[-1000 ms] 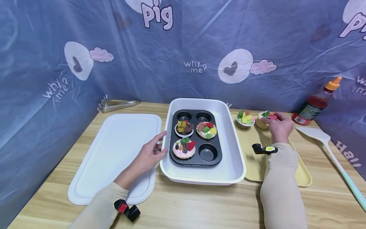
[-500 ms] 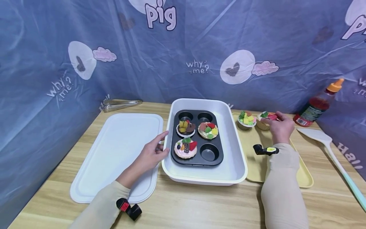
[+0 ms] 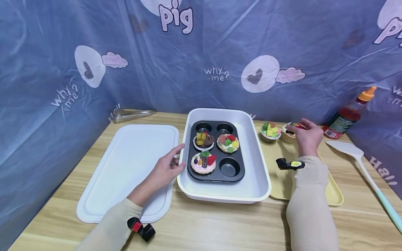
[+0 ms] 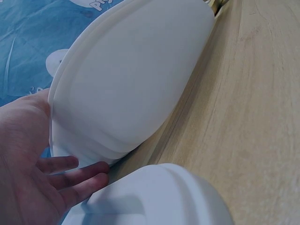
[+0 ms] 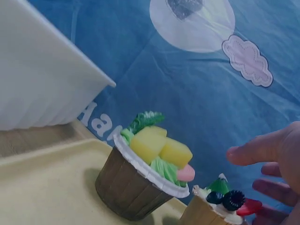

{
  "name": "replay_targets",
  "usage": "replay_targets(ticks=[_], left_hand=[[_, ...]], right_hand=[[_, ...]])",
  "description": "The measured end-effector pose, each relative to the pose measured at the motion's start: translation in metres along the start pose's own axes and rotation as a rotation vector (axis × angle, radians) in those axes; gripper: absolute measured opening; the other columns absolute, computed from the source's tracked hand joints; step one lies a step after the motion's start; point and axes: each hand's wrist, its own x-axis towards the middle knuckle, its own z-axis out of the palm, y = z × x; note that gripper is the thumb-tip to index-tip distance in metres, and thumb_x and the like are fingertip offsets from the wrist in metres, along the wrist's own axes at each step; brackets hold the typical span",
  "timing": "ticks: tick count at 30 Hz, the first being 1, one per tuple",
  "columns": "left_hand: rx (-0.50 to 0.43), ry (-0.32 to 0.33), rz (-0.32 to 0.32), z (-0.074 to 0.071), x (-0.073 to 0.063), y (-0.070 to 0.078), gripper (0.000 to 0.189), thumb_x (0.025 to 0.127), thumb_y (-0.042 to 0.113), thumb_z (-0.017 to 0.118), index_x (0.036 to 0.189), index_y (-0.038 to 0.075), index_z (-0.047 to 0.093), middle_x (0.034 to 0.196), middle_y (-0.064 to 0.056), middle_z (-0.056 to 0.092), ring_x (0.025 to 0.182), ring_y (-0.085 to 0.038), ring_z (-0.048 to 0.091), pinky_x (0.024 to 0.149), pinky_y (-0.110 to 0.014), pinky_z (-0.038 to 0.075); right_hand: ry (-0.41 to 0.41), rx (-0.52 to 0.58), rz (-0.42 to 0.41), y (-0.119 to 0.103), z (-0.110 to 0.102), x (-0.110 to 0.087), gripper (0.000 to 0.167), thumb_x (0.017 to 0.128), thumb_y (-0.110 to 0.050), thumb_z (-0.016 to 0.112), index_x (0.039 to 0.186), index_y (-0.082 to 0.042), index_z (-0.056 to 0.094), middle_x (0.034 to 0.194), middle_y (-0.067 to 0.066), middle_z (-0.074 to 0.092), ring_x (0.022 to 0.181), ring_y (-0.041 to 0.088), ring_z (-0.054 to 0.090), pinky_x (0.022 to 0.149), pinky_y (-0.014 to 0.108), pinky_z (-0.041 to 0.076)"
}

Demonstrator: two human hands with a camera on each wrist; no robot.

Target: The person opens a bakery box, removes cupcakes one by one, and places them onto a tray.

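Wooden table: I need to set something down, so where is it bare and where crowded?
Bare: the wooden table in front of the white bin, between left sleeve and right sleeve; also the far half of the white tray. Crowded: the far end of the yellow tray, with two cupcakes and the right hand.

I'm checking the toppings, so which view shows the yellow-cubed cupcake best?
The right wrist view: there the yellow-cubed cupcake appears large, with its toppings and ridged brown cup clear from the side. The head view shows it smaller, from above, on the yellow tray. The left wrist view doesn't show it.
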Motion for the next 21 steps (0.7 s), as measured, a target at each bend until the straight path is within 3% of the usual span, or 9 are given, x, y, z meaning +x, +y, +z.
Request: replay_targets(ticks=[3, 5, 11, 16, 21], left_hand=[[-0.001, -0.002, -0.001, 0.0, 0.0, 0.0, 0.068, 0.093, 0.008, 0.065, 0.155, 0.012, 0.039, 0.141, -0.024, 0.054, 0.091, -0.018, 0.065, 0.081, -0.025, 0.055], [-0.001, -0.002, 0.0, 0.0, 0.0, 0.0, 0.068, 0.093, 0.007, 0.065, 0.155, 0.011, 0.039, 0.141, -0.024, 0.054, 0.09, -0.018, 0.065, 0.08, -0.025, 0.055], [-0.004, 0.001, -0.006, 0.0, -0.001, 0.0, 0.068, 0.093, 0.007, 0.064, 0.155, 0.011, 0.039, 0.141, -0.024, 0.054, 0.09, -0.017, 0.065, 0.079, -0.024, 0.055], [-0.004, 0.0, -0.008, 0.0, -0.001, 0.001, 0.068, 0.093, 0.007, 0.065, 0.155, 0.011, 0.039, 0.141, -0.023, 0.054, 0.089, -0.017, 0.064, 0.079, -0.024, 0.054], [-0.006, -0.003, -0.012, 0.0, -0.001, 0.001, 0.068, 0.093, 0.008, 0.064, 0.155, 0.012, 0.039, 0.14, -0.023, 0.054, 0.089, -0.016, 0.063, 0.08, -0.024, 0.054]], right_hand=[[0.013, 0.033, -0.039, -0.002, 0.002, -0.002, 0.07, 0.076, -0.009, 0.086, 0.141, -0.018, 0.061, 0.119, -0.011, 0.067, 0.094, -0.002, 0.057, 0.086, 0.013, 0.045], [0.021, 0.007, -0.067, -0.004, 0.003, -0.003, 0.068, 0.077, -0.011, 0.086, 0.141, -0.018, 0.061, 0.12, -0.011, 0.066, 0.094, -0.003, 0.054, 0.083, 0.012, 0.044], [0.022, -0.075, -0.097, -0.012, 0.005, -0.008, 0.067, 0.081, -0.02, 0.084, 0.143, -0.022, 0.058, 0.146, -0.006, 0.058, 0.114, 0.002, 0.048, 0.096, 0.017, 0.043], [-0.012, -0.025, -0.125, -0.02, 0.007, -0.018, 0.067, 0.081, -0.015, 0.084, 0.143, -0.021, 0.059, 0.147, -0.002, 0.057, 0.12, 0.005, 0.05, 0.105, 0.021, 0.044], [-0.048, -0.047, -0.172, -0.027, 0.013, -0.029, 0.067, 0.082, -0.016, 0.083, 0.144, -0.019, 0.057, 0.147, -0.003, 0.058, 0.128, 0.009, 0.05, 0.108, 0.023, 0.043]])
